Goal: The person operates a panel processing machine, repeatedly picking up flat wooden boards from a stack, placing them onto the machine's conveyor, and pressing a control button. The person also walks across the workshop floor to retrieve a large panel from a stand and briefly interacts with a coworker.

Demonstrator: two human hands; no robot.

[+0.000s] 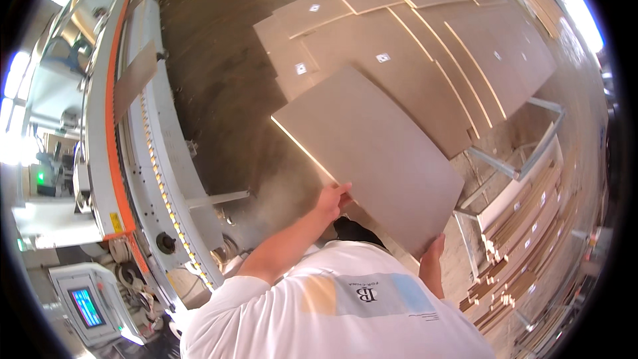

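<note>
A large brown-grey rectangular board (379, 153) is held out in front of my body, tilted, with a pale bare edge along its left side. My left hand (333, 199) grips that left edge near the body, thumb on top and fingers underneath. At the board's near right corner, my right hand (432, 256) has hold of the edge, with its fingers partly hidden. Beyond the held board, stacked brown panels (425, 46) with small white labels lie in overlapping rows.
A long machine with an orange rail (113, 126) runs along the left, a panel (135, 83) lying on it. Its control screen (87, 308) glows at lower left. On the right stand a metal frame (515, 166) and stacks of narrow boards (525, 226).
</note>
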